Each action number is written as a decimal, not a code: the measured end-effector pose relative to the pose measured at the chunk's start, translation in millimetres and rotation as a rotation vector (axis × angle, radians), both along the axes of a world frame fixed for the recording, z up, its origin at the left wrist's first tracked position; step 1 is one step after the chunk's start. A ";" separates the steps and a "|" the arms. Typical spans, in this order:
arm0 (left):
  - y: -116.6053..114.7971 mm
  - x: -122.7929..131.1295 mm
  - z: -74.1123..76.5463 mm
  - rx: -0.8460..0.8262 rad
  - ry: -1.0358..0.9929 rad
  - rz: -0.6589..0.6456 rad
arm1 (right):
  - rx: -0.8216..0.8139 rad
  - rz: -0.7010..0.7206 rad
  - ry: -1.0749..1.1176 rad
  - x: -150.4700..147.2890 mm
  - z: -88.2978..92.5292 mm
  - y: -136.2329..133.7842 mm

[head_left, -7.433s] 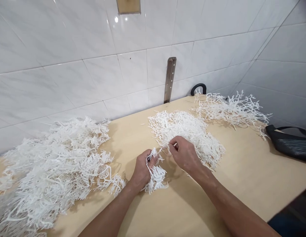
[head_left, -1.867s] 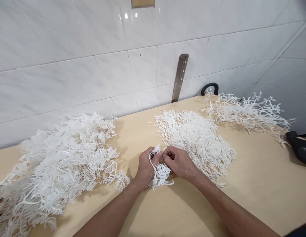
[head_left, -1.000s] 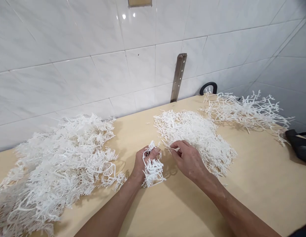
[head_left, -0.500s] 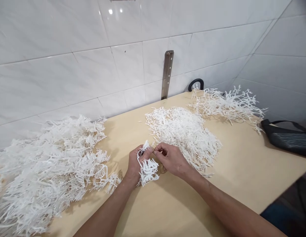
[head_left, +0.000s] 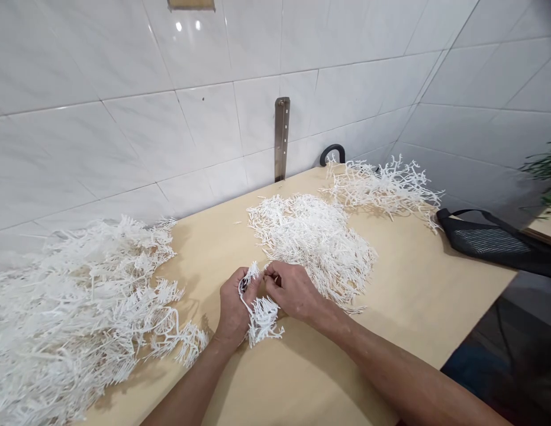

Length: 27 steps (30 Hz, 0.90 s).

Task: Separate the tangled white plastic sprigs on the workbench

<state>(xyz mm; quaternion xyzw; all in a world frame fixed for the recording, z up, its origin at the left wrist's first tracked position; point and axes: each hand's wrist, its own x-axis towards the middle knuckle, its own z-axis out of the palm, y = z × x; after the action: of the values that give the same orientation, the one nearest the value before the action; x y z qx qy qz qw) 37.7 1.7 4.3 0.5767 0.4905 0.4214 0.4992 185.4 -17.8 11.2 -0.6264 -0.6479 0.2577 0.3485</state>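
Note:
My left hand (head_left: 235, 305) is closed around a white branched plastic piece (head_left: 263, 319) with tufts of thin prongs, some poking out above the thumb and more hanging below. Close beside it, my right hand (head_left: 293, 289) pinches at the upper tuft with thumb and forefinger. Its fingertips hide whatever small bit they grip. Just beyond my right hand lies a heap of short loose white prongs (head_left: 315, 236). A larger pile of similar tufted white pieces (head_left: 93, 302) covers the left of the table.
Bare branching white stems (head_left: 382, 186) lie at the back right of the tan tabletop (head_left: 275, 378). A black mesh bag (head_left: 488, 236) sits at the right edge. Against the tiled wall stand a metal bracket (head_left: 282, 139) and a black curved handle (head_left: 332, 154).
My view has turned slightly to the right, so everything appears shifted left. Both hands stay together at the same white piece, with only slight finger movement.

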 end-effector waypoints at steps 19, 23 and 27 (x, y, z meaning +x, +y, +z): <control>10.4 -3.0 12.1 -0.251 -0.222 -0.009 | 0.194 -0.488 0.171 53.0 18.8 10.1; 13.4 -4.4 14.0 -0.286 -0.247 -0.050 | 0.310 -0.554 -0.025 61.7 21.2 9.5; 16.3 -7.0 6.0 -0.247 -0.209 -0.094 | 0.208 -0.310 0.101 46.0 20.4 5.7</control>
<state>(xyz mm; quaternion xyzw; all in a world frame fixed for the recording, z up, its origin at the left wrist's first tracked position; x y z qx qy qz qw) 30.6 18.0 10.3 0.4862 0.4565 0.3917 0.6339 231.4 -12.1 31.5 -0.6656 -0.5487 0.1638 0.4787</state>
